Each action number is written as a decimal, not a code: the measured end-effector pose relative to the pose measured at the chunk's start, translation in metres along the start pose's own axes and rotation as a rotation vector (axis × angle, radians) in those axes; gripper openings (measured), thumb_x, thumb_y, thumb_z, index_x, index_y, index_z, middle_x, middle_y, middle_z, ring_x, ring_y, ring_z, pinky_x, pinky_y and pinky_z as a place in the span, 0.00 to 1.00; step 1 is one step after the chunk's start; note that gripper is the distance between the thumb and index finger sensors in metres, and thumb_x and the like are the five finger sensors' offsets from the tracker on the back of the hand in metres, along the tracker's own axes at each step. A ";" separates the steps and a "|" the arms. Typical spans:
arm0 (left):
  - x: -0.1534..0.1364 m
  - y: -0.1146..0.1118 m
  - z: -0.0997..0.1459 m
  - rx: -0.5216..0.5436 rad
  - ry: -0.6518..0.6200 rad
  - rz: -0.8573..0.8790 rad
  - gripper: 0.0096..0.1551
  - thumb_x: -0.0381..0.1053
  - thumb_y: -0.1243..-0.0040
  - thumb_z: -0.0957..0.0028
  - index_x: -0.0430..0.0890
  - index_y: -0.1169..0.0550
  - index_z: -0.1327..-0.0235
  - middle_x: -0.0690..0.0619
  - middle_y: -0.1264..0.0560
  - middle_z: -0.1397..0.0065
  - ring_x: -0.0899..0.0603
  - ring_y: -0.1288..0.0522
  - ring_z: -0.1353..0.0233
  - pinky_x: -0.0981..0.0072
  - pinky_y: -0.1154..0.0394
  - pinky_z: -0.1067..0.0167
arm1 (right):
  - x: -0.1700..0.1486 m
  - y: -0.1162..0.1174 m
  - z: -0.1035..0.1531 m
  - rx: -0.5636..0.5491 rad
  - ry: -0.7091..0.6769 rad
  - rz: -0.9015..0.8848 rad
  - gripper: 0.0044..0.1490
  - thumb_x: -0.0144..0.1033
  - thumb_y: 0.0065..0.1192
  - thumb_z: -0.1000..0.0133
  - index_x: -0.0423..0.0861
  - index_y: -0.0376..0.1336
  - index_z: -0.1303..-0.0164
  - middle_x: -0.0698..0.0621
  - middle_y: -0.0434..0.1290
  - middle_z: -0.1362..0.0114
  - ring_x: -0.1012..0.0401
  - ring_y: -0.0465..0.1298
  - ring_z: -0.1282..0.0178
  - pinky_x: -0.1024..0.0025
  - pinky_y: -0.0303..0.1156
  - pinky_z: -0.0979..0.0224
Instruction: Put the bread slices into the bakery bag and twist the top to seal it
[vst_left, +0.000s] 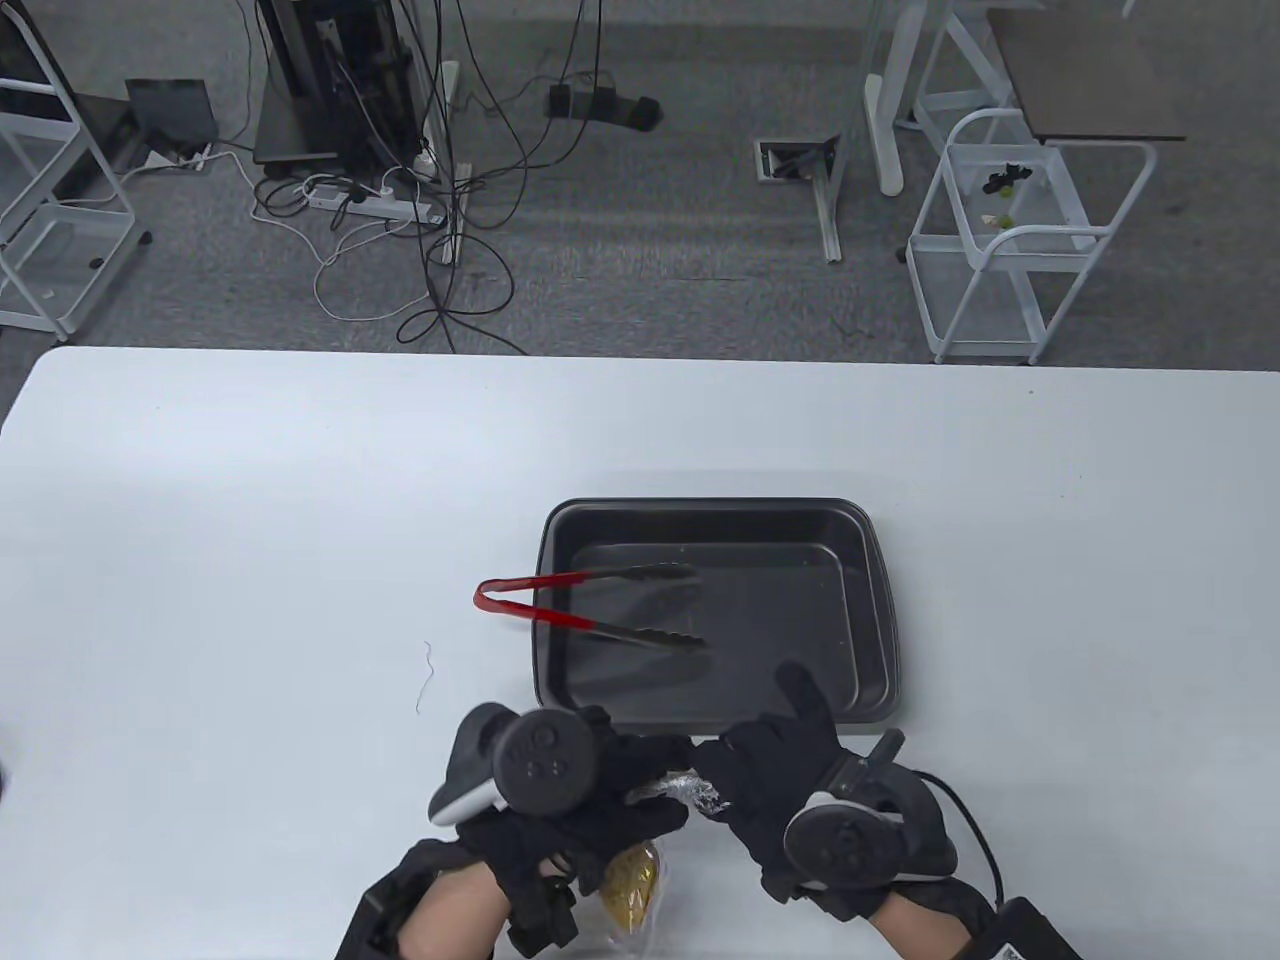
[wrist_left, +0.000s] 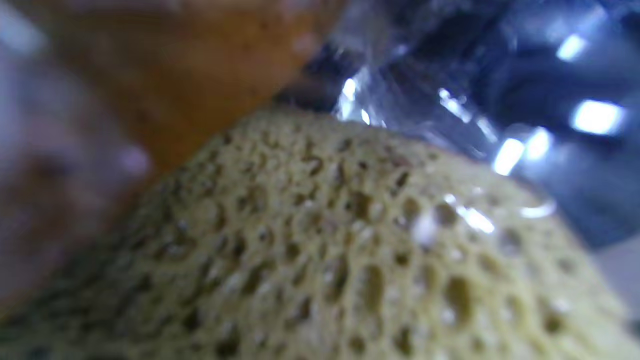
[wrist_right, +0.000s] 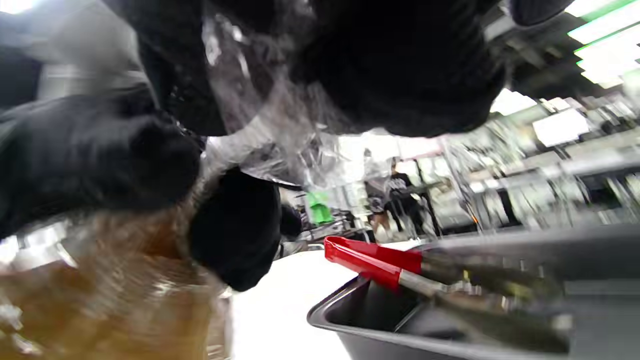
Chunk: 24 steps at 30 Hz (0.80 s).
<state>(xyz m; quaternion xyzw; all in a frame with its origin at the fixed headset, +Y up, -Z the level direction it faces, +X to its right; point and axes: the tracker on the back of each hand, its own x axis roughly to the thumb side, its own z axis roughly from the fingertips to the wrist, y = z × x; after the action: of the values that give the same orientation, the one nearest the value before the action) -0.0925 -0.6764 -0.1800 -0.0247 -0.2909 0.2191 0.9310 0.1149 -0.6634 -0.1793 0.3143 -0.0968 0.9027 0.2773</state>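
On the white table (vst_left: 250, 520), both hands' fingers (vst_left: 655, 770) pinch the bag (vst_left: 690, 790) beside the tongs-bearing tray (vst_left: 880, 640).

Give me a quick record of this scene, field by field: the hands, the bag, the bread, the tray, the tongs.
left hand: grips the bag below its neck
right hand: pinches the bag's twisted top
bag: clear plastic, gathered between both hands
bread: inside the bag
tray: dark, no bread in it
tongs: red handles, resting across the tray's left rim
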 end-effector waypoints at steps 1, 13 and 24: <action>0.012 -0.002 0.006 0.100 0.025 -0.158 0.36 0.63 0.29 0.51 0.52 0.26 0.31 0.54 0.17 0.42 0.43 0.17 0.39 0.33 0.42 0.20 | -0.006 0.003 -0.001 0.026 0.072 -0.075 0.27 0.39 0.75 0.58 0.34 0.78 0.56 0.38 0.84 0.58 0.51 0.83 0.71 0.23 0.55 0.31; 0.068 -0.054 0.037 0.610 -0.084 -1.182 0.33 0.66 0.30 0.52 0.57 0.25 0.35 0.60 0.18 0.41 0.48 0.18 0.37 0.36 0.48 0.17 | -0.055 0.043 0.017 0.336 0.739 -0.992 0.27 0.39 0.72 0.55 0.30 0.78 0.59 0.36 0.83 0.64 0.52 0.82 0.77 0.36 0.68 0.35; 0.039 -0.025 0.019 0.305 0.044 -0.595 0.26 0.61 0.40 0.45 0.59 0.25 0.33 0.59 0.17 0.46 0.48 0.17 0.43 0.37 0.41 0.17 | -0.051 0.029 0.015 0.288 0.435 -0.780 0.48 0.49 0.65 0.45 0.34 0.53 0.24 0.27 0.66 0.31 0.37 0.77 0.45 0.27 0.55 0.32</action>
<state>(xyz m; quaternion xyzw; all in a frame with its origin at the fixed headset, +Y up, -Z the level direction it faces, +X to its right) -0.0643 -0.6844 -0.1393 0.1964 -0.2291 -0.0216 0.9531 0.1390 -0.7154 -0.1995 0.1660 0.2152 0.7801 0.5635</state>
